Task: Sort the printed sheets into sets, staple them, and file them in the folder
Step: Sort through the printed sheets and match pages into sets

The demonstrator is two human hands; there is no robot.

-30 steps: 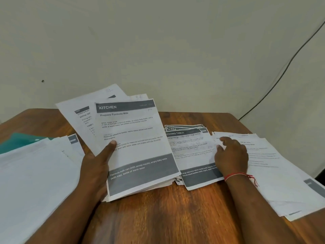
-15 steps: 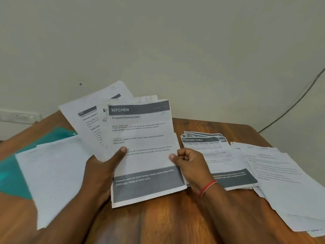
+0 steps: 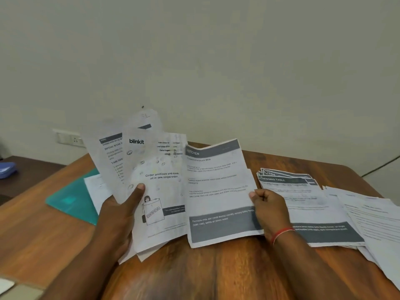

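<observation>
Thin printed paper is pinched at its right edge by the right hand [image 3: 268,210], the fingers curled into a loose fist around the margin. The page held this way is the KITCHEN sheet [image 3: 218,191], white and matte, with a grey band at its head and a broader grey band at its foot. Its long axis runs away from the person. It is slightly bowed, and its left edge lies over the blinkit sheet [image 3: 160,180]. That sheet is kept upright in a small fan by the left hand [image 3: 121,213]: the thumb is pressed flat on its front, while the other fingers are hidden behind the paper. Just to the right of the right hand, partly covered by it, the DRESSING TABLE stack [image 3: 303,191] is seen flat on the wooden table [image 3: 194,276]. It has the same grey bands and the same direction of long axis. A short sideways carry to the right is therefore judged likely, and the right hand is clearly the nearer one. Further right a looser pile of plain sheets [image 3: 372,217] is spread. The teal folder [image 3: 73,200], smooth and glossy, lies well apart on the far left, partly under a white page. The paper is limp and is expected to sag when held by one edge only.
</observation>
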